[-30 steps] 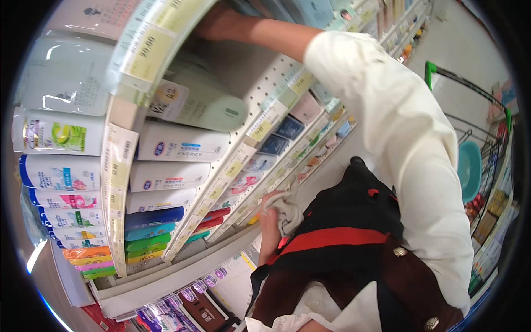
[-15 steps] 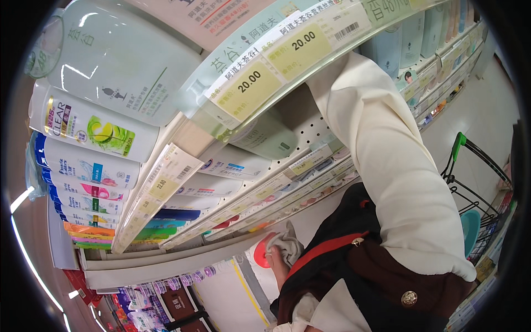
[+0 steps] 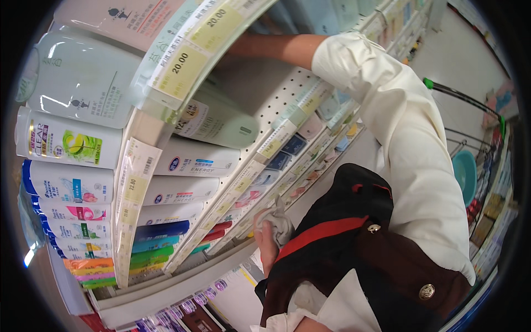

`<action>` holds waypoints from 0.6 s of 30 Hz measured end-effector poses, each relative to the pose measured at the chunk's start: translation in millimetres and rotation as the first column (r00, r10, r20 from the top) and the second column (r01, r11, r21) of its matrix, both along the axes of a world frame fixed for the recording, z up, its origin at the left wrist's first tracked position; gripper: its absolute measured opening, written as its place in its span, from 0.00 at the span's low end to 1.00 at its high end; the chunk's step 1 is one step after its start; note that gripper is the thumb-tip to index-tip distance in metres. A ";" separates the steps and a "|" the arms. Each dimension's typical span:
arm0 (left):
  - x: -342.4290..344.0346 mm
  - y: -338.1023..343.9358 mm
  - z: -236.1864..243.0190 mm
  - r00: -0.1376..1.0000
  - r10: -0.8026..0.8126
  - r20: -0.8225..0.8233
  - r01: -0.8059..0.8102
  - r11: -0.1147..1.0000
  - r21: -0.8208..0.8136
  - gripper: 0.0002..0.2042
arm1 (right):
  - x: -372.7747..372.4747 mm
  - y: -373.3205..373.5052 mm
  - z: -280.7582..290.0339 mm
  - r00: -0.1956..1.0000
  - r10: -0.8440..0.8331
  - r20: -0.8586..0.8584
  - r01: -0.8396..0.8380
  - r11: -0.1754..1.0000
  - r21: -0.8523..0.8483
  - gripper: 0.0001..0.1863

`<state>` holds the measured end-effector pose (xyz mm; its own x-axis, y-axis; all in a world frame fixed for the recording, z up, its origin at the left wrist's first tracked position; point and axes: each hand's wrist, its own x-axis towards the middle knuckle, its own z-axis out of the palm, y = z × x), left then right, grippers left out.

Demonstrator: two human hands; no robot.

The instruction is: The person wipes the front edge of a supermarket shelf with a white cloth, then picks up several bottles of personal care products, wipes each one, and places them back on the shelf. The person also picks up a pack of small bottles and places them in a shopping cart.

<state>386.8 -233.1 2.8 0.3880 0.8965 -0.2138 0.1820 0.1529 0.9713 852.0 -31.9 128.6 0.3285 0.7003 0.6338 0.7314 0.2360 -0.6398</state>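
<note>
My right arm, in a white sleeve pushed up the forearm, reaches across to the upper shelf. My right hand [image 3: 243,46] is inside the shelf under the price strip [image 3: 191,52]; its fingers are hidden behind the strip and in shadow. Nearest below it lies a pale green bottle [image 3: 221,119] on the tier beneath. Lower down, beside my dark vest, my left hand [image 3: 267,246] is closed around a crumpled grey cloth [image 3: 281,226]. Large pale green bottles [image 3: 83,83] and a white shampoo bottle [image 3: 69,138] stand along the shelf front at left.
White bottles with blue caps [image 3: 69,182] and colourful packs [image 3: 91,268] line the shelf farther along. A perforated shelf panel [image 3: 276,105] lies below my forearm. At right stands a black wire cart with a green-tipped handle [image 3: 464,97], near a teal basin [image 3: 464,177].
The view has shifted, and the shelf appears lower and farther left. My bare right forearm now shows below the price strip. The red round thing beside my left hand is out of sight; the cloth remains held.
</note>
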 end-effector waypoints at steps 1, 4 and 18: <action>-0.5 5.4 -0.7 0.998 -0.060 0.001 0.060 0.998 -0.005 0.18 | -8.8 -16.1 7.3 0.999 0.002 -0.041 0.001 0.998 0.071 0.35; 0.8 14.1 -5.8 0.985 -0.169 -0.035 0.166 0.983 -0.074 0.17 | -30.5 -76.6 23.6 0.983 -0.023 -0.181 0.073 0.957 0.279 0.35; 75.2 -9.9 -42.5 0.468 -0.853 0.230 0.884 0.448 -0.137 0.18 | -244.8 -490.9 -24.9 0.516 -0.246 -0.820 0.762 0.570 0.308 0.20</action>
